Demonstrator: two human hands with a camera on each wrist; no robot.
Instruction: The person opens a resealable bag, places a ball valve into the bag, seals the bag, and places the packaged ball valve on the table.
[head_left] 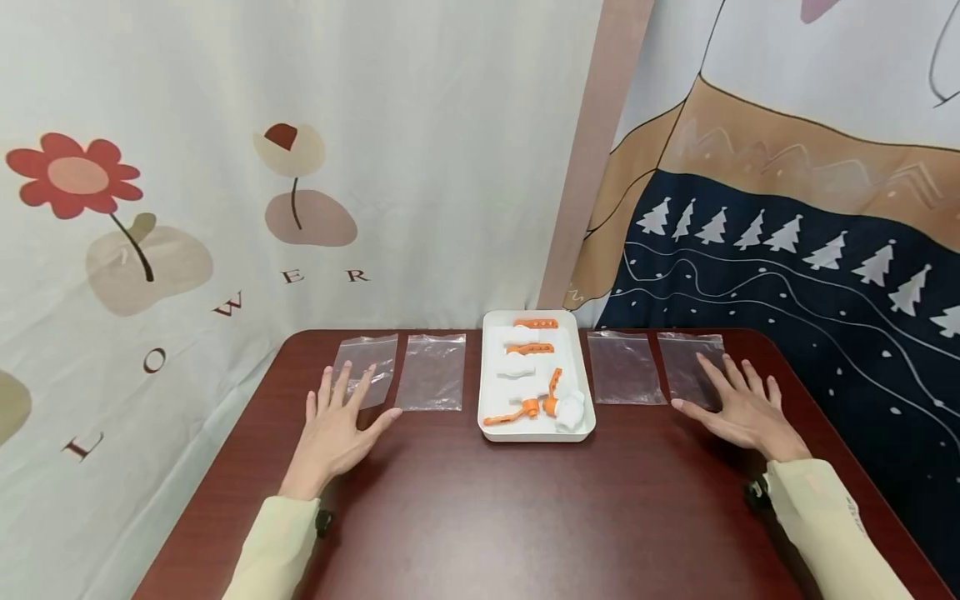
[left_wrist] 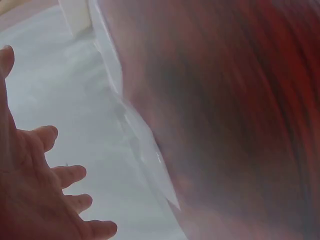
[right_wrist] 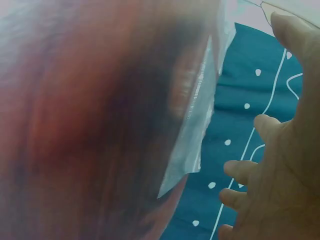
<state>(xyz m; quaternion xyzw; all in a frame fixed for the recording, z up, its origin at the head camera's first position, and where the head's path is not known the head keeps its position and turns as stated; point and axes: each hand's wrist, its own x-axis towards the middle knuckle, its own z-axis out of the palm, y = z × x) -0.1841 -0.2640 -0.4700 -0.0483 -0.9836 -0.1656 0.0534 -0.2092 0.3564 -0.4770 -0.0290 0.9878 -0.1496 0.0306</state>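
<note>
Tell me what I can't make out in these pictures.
Head view: part of the far-left bag, hidden by the left hand.
Head view: the white pieces in the tray, too small to identify.
Head view: the sleeve marking, too small to read.
Left wrist view: fine detail of the tabletop, blurred.
Right wrist view: part of the right hand, cut off by the right edge.

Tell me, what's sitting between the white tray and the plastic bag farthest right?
Another clear plastic bag lies between the white tray and the far-right bag; the head view shows it.
</note>
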